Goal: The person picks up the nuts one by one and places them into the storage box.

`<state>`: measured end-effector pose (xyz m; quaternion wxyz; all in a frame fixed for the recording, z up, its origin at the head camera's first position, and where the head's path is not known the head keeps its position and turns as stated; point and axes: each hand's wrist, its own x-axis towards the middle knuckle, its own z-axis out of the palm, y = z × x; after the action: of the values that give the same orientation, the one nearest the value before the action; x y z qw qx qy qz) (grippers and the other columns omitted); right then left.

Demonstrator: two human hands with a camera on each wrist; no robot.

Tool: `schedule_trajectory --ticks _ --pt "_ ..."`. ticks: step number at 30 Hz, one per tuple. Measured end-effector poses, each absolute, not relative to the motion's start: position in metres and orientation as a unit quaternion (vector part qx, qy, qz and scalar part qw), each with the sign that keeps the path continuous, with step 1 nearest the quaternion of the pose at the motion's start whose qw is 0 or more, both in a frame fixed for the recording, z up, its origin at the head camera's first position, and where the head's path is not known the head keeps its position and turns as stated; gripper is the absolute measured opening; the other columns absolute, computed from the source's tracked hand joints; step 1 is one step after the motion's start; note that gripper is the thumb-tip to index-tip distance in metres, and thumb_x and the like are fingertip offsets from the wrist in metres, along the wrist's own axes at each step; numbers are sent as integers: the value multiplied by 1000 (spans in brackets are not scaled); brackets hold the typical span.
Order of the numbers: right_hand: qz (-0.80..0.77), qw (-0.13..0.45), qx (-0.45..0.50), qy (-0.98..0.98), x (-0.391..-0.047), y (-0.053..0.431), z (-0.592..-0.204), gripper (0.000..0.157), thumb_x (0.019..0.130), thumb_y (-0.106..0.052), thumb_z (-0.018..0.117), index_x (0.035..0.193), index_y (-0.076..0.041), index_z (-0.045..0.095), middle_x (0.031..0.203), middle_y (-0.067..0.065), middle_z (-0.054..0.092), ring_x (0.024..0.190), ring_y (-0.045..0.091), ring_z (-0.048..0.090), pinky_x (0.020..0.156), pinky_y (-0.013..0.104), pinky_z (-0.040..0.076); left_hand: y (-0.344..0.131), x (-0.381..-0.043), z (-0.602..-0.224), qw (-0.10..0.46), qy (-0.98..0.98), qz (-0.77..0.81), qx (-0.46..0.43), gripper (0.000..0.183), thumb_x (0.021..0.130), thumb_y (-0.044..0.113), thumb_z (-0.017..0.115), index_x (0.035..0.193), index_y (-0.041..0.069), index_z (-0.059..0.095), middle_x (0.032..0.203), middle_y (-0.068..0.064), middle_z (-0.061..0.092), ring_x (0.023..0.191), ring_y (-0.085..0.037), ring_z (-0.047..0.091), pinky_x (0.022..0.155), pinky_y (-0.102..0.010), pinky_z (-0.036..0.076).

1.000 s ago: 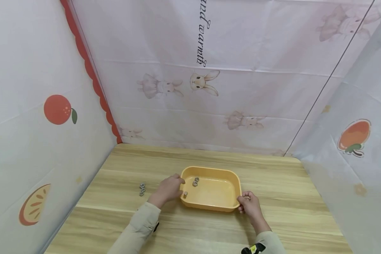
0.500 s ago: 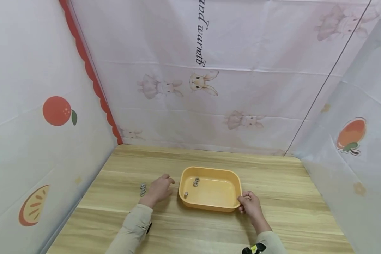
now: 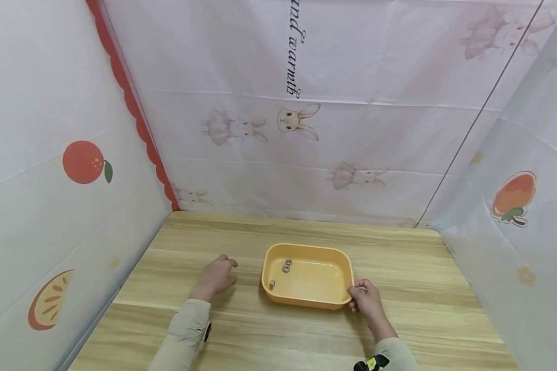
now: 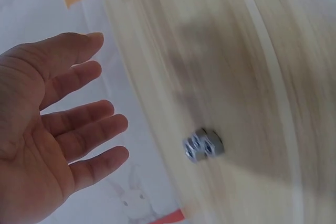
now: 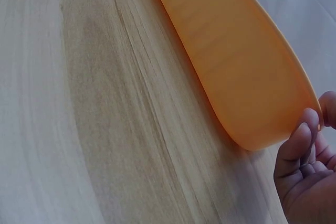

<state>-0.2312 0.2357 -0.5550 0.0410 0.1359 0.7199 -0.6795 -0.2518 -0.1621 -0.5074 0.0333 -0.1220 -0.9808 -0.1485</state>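
A yellow-orange plastic tray (image 3: 308,302) sits on the table in the head view. My right hand (image 3: 367,304) pinches its near right corner, thumb over the rim, as the right wrist view also shows on the tray wall (image 5: 236,72). Inside the tray, toward its left end, lie two metal nuts (image 3: 286,266) close together and a single nut (image 3: 272,284) nearer the front. Left of the tray, my left hand (image 3: 215,275) hovers with fingers spread and holds nothing. A cluster of hex nuts (image 4: 203,144) rests on the wood beyond those fingers; the hand hides it from the head view.
The wooden table (image 3: 427,288) is bounded by a printed cloth at the back (image 3: 353,129) and cloth walls on the left (image 3: 46,221) and right (image 3: 529,154). A dark band with a yellow patch (image 3: 371,363) is on the right wrist.
My left hand has left the tray's left end and moved left across the table to above the loose nuts, now covering them. The right hand stays on the tray's corner.
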Motion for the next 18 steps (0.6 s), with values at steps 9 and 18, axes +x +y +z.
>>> schedule_trajectory --ticks 9,18 --pt "-677 45 139 722 -232 235 -554 16 83 1 55 95 2 44 59 6 52 48 13 49 42 23 43 -181 -249 -513 36 -983 -152 -100 32 70 9 67 102 3 67 93 -14 57 72 -24 58 52 -35 48" --pt "-672 47 141 725 -233 235 -553 16 83 0 55 95 2 44 60 6 52 48 13 49 42 23 43 -195 -251 -530 40 -982 -161 -87 31 70 13 72 99 3 68 97 -16 59 83 -32 59 64 -44 51"
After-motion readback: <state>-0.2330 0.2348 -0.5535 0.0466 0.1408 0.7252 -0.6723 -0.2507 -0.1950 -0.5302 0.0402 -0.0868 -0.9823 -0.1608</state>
